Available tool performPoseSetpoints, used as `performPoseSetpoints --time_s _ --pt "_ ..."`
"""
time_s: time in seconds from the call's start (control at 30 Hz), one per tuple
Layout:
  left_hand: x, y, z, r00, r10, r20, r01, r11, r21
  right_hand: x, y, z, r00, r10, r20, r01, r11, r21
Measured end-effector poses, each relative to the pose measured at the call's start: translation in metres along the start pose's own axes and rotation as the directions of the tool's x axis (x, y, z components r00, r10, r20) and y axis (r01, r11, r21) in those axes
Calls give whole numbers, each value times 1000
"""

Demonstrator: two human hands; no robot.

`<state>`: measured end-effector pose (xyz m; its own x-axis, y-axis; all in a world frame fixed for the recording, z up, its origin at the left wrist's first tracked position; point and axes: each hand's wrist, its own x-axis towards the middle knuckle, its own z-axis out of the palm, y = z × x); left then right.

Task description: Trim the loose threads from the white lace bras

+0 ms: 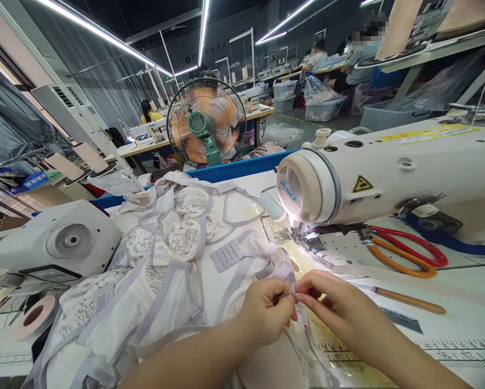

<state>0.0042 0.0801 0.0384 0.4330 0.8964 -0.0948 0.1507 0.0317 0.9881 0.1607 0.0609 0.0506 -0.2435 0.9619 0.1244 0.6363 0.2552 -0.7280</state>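
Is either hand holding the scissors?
No: the left hand and right hand both pinch the lilac fabric, while the scissors lie apart, off to their right.

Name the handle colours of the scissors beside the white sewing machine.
One red handle loop, one orange handle loop; best in head view.

Your left hand and right hand are bare, ungloved to the wrist. Your left forearm and right forearm are uncovered too, smooth and rounded, broadening away from the wrists. Your fingers look slender; finer detail at their tips is too small to tell.
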Motion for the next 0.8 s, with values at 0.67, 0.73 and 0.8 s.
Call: performPoseSetpoints --time_s 0.67,0.73,0.8 --pt "-2 -1 -1 1000 21 -18 -18 990 142 -5 2 4 993 -102 -60 88 976 -197" --pt "-2 -2 -1 999 51 -14 -47 979 199 -2 -1 5 989 -120 -86 97 967 -237" --pt "-3 0 -2 997 71 -7 -67 970 232 0 -5 5 977 -179 -117 140 949 -284"
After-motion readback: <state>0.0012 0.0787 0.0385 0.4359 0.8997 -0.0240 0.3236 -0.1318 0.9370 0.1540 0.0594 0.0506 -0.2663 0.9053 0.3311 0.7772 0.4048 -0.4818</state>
